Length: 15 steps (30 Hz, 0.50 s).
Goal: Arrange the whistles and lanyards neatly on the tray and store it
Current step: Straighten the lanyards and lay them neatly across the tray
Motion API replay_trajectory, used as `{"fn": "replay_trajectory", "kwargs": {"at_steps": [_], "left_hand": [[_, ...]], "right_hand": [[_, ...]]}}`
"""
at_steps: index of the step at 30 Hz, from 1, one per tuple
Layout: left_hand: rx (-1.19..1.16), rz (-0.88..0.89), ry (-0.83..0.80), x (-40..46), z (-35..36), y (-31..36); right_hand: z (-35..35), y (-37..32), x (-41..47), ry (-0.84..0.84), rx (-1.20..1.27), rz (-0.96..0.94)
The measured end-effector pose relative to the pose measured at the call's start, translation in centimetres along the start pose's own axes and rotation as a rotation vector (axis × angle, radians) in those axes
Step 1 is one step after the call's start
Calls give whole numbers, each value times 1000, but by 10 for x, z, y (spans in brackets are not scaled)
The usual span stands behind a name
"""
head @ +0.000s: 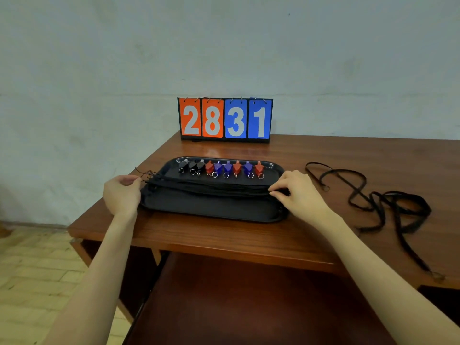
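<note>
Both hands pinch the ends of a bundle of black lanyards (211, 186) stretched across the black tray (211, 210) on the table (224, 240): left hand (122, 192), right hand (298, 191). Whistles (221, 168) line the tray's far side; more loose lanyards (378, 200) lie to the right.

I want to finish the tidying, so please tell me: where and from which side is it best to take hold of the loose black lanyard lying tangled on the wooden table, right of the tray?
Probably grip the loose black lanyard at the far open loop, coming from above with the right hand. That loop lies flat, apart from the knotted heap, nearest the black tray.
</note>
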<state>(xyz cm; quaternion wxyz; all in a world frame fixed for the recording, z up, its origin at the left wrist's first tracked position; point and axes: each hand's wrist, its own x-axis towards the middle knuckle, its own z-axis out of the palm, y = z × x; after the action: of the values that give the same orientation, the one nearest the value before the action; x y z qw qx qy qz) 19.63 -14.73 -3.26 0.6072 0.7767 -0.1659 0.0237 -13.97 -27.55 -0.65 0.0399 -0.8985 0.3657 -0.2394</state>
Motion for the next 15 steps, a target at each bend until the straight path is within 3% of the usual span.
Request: {"fn": "replay_trajectory", "kwargs": {"at_steps": [5,10,15], "left_hand": [[71,52,-33,-4,-2,-1],[173,158,23,-17,-5,9],[177,334,71,-28,-5,25]], "right_hand": [[3,1,-1,1,20,24],[-1,16,-6,131,116,63],[-18,61,-10,216,82,299]]}}
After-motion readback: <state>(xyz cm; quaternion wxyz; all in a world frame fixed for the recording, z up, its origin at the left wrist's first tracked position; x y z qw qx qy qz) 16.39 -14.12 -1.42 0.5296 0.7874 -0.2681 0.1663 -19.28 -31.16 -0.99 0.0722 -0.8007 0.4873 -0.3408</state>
